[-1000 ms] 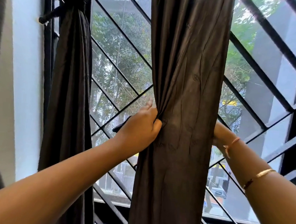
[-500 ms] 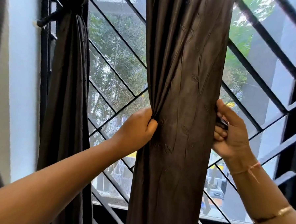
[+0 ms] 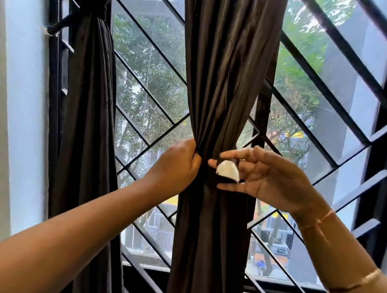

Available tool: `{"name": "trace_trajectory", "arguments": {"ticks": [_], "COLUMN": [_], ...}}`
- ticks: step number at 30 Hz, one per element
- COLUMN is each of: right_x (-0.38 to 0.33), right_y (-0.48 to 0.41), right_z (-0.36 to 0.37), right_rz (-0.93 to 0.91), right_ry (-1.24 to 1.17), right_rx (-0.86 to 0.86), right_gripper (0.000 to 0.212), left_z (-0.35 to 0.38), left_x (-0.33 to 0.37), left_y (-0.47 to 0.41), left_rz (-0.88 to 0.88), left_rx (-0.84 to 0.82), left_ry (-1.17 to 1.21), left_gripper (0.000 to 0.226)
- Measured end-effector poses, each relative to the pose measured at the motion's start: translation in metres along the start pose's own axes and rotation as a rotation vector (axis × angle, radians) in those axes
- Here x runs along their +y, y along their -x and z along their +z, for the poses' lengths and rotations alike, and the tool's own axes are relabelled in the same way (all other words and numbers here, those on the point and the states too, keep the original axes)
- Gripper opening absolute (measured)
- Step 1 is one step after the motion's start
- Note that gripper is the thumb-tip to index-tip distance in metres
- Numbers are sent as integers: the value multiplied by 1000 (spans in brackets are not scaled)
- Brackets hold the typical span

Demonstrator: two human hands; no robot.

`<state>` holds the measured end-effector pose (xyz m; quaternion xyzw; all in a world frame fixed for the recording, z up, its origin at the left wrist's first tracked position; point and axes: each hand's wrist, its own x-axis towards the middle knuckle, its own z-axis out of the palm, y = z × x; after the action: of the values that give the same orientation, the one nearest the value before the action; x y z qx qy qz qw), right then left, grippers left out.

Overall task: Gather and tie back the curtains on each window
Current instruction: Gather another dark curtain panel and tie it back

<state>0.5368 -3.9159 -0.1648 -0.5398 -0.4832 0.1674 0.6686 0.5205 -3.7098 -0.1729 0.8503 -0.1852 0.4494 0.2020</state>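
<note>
1. Fingers (image 3: 193, 157) of my left hand (image 3: 176, 165) are curled tight round the middle curtain (image 3: 223, 80), squeezing it into a narrow waist. Above and below my grip the cloth fans out wider.
2. Over on my right hand (image 3: 273, 182) the fingers (image 3: 237, 153) are fanned apart, and among them sits the white-tipped end of the tie-back strap (image 3: 228, 172), right against the front of the gathered folds. It looks pinched, though I can't tell which fingertips are doing the holding.
3. Just under that white tip a dark bit of strap shows against the cloth. Where the rest of it runs is hidden behind the curtain.
4. Out past my left knuckles, the left curtain (image 3: 88, 118) hangs cinched high up, its own tie (image 3: 60, 26) running across to the wall. I'd call that one finished.
5. So here's where we are, as I read it: the gathering on this curtain is done and the wrapping is the step in hand, with the strap's end out front but nothing fastened yet.
6. Next, I reckon the white tip has to travel across the front toward my left fingers and meet the strap's other end, which I can't see from here.
7. That calls for my left grip to hold the bunch firm until the strap takes over. The folds nearest my right fingertips look the likeliest to slip loose.
</note>
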Motion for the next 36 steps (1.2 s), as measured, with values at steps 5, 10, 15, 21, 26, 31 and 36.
{"name": "trace_trajectory", "arguments": {"ticks": [5,10,15,21,26,31,36], "right_x": [14,24,23,23,21,25,27], "right_y": [-11,-26,-35,-36,-39,-38,-38], "right_z": [36,53,38,41,39,36,31], "right_rz": [13,34,-40,-80,-90,-73,-62], "right_ry": [663,1125,1065,1197,1299,1311,1251], "right_rx": [115,109,370,476,542,610,602], "right_gripper": [9,19,23,47,33,42,32], "left_z": [-4,-12,-23,-29,-25,-19,-25], "left_x": [1,5,9,13,12,12,9], "left_y": [-5,-6,-3,-2,0,3,-1], "left_rz": [4,-3,-18,-108,-115,-396,-741], "left_rx": [-63,-176,-309,-410,-360,-196,-491], "left_ry": [-78,-171,-205,-71,31,401,762], "left_gripper": [12,21,34,44,44,50,38]}}
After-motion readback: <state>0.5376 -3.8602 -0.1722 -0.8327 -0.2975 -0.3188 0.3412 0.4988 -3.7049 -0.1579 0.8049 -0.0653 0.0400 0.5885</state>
